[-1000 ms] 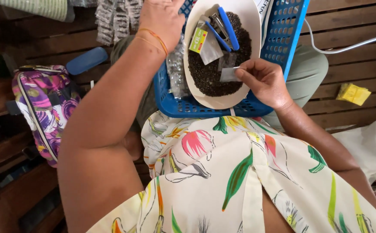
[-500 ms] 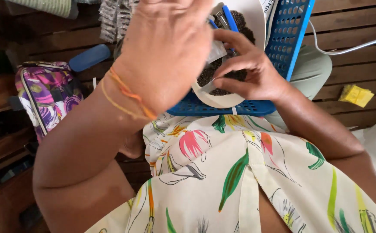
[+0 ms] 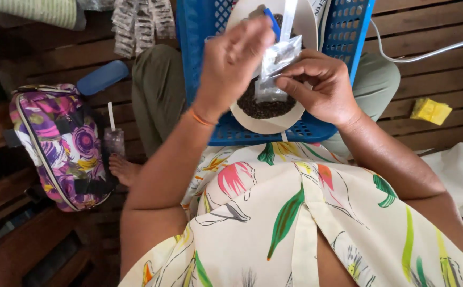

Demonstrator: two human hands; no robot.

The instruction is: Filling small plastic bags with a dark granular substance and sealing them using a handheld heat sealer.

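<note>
Clear plastic, a small bag (image 3: 275, 68), is pinched between both hands above a white bowl (image 3: 267, 123) of dark grains. The left hand (image 3: 235, 59) grips the bag's upper edge with its fingers pressed together around it, an orange thread bracelet (image 3: 201, 118) on its wrist. The right hand (image 3: 322, 87) holds the bag's side and lower part, thumb and forefinger closed on the plastic, the other fingers curled. A blue-handled tool (image 3: 272, 22) and a white strip (image 3: 288, 18) lie in the bowl beyond the bag. The bowl sits in a blue plastic basket (image 3: 306, 130) that rests on the person's lap, over a floral shirt (image 3: 295, 212). To the left, on the wooden floor (image 3: 433, 79), stand a purple patterned backpack (image 3: 61, 146) and a blue case (image 3: 102, 77). A yellow packet (image 3: 430, 110) lies on the floor well to the right, near a white cable (image 3: 428, 52).
</note>
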